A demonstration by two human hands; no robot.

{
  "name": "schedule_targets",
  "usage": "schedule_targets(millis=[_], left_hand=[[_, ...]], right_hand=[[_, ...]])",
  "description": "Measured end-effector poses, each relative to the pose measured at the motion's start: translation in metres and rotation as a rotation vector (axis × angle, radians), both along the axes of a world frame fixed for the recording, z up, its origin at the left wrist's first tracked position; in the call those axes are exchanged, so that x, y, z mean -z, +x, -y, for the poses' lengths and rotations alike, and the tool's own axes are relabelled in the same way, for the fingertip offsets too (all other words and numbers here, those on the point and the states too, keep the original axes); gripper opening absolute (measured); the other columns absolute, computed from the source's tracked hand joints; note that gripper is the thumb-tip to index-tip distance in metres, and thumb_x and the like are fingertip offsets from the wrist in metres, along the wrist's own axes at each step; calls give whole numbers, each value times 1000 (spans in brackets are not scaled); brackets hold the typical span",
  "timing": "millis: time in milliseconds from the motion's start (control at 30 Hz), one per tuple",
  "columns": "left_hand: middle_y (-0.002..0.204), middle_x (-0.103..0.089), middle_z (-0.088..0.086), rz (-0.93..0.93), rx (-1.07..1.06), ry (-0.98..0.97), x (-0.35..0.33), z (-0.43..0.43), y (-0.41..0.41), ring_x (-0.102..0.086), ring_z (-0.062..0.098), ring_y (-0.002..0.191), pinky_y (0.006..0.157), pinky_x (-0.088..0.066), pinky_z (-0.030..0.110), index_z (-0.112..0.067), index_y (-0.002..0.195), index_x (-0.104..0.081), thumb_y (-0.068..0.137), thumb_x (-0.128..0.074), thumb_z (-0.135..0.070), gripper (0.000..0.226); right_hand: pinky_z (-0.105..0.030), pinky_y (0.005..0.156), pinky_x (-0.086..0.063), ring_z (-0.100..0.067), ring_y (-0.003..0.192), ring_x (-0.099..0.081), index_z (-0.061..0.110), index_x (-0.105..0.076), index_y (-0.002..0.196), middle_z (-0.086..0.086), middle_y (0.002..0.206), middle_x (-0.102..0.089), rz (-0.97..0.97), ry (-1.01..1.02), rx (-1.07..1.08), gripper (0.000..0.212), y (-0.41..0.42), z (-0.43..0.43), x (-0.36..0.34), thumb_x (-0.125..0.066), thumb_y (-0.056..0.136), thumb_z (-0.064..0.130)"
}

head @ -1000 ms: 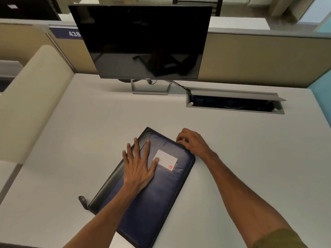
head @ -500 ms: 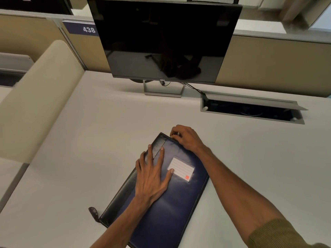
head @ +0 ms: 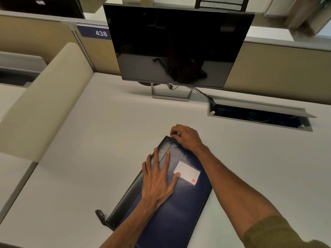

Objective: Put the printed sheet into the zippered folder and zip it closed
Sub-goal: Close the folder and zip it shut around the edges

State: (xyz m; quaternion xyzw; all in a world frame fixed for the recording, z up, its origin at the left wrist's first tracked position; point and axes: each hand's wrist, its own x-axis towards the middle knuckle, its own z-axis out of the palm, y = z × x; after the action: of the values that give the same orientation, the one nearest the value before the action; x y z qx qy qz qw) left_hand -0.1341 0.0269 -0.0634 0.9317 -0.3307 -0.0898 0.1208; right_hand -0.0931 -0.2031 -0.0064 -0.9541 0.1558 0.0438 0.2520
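A dark blue zippered folder (head: 179, 208) lies slanted on the white desk (head: 89, 158), with a white lined label (head: 187, 173) on its cover. My left hand (head: 157, 179) lies flat on the cover, fingers spread and straight, pressing it down. My right hand (head: 186, 136) is at the folder's far corner, fingers curled and pinching something small at the zip edge; the zip pull itself is hidden by the fingers. A dark strap tab (head: 100, 216) sticks out at the near left corner. No printed sheet is visible.
A black monitor (head: 177, 45) on a metal stand (head: 171, 93) stands at the back of the desk. An open cable hatch (head: 259, 117) is recessed at the back right. A beige padded divider (head: 44, 97) borders the left side.
My right hand has slid left along the folder's far edge, from the right corner toward the far left corner. My left hand stays flat on the cover. The camera view has shifted.
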Motion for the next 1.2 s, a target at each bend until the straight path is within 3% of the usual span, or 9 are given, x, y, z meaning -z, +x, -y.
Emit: schedule_targets(millis=[233,333,533,667,833,933,1033,1100,1200], left_hand=[[181,10,9,-10,4,69,-6,0,1,-14,42,165,132,-18,61,-38,172,2,98,-14,-86,89],[181,8,11,-22,23,88,-14,-2,2,-14,43,165,133,-17,60,-38,172,2,99,-15,-84,87],[180,11,14,-17,45,168,-37,-1,-3,-10,46,165,134,-14,56,-38,172,6,105,-21,-76,82],[180,9,14,-46,39,236,-51,-4,-9,-14,47,163,132,-19,55,-36,172,7,108,-21,-68,77],[180,1,12,-112,-40,279,-67,-14,-20,-26,46,157,127,-28,56,-30,173,0,110,-27,-61,76],[172,-23,18,-170,-181,226,-73,-31,-27,-40,44,148,121,-38,56,-18,171,-11,109,-36,-56,77],[149,-45,18,-205,-311,148,-76,-46,-30,-49,41,134,108,-48,57,-9,158,-31,108,-43,-49,66],[143,-48,18,-234,-323,116,-77,-52,-29,-50,41,129,105,-48,56,-7,146,-43,107,-46,-43,53],[141,-49,18,-280,-313,97,-80,-56,-23,-50,40,128,105,-46,54,-6,138,-49,104,-50,-31,42]], right_hand=[[-40,96,-57,-19,112,-68,24,-65,134,3,127,-70,38,25,187,33,-24,-24,-9,-53,106,12],[-41,104,-49,-20,125,-61,22,-59,144,1,137,-66,35,0,237,43,-47,-38,-9,-48,105,7],[-35,126,-29,-15,152,-39,23,-45,157,3,165,-43,15,-86,330,48,-110,-71,-6,-44,109,21],[-40,131,-23,-16,160,-26,28,-38,160,2,173,-27,-42,-131,390,52,-155,-93,-4,-45,109,32],[-42,119,-41,-23,152,-38,24,-42,156,-2,167,-35,-44,-50,713,60,-199,-121,-8,-61,101,39],[-44,101,-54,-29,133,-53,14,-44,149,-9,147,-50,-96,54,920,66,-219,-137,-6,-65,98,49],[-45,87,-59,-35,121,-63,8,-50,134,-13,135,-55,-96,203,1020,56,-226,-150,-4,-65,98,48],[-46,85,-59,-38,117,-66,6,-51,132,-15,135,-55,-91,280,1054,50,-224,-153,-5,-67,98,40],[-48,95,-57,-43,117,-65,3,-52,134,-21,137,-54,-57,437,1181,48,-217,-151,-6,-70,94,23]])
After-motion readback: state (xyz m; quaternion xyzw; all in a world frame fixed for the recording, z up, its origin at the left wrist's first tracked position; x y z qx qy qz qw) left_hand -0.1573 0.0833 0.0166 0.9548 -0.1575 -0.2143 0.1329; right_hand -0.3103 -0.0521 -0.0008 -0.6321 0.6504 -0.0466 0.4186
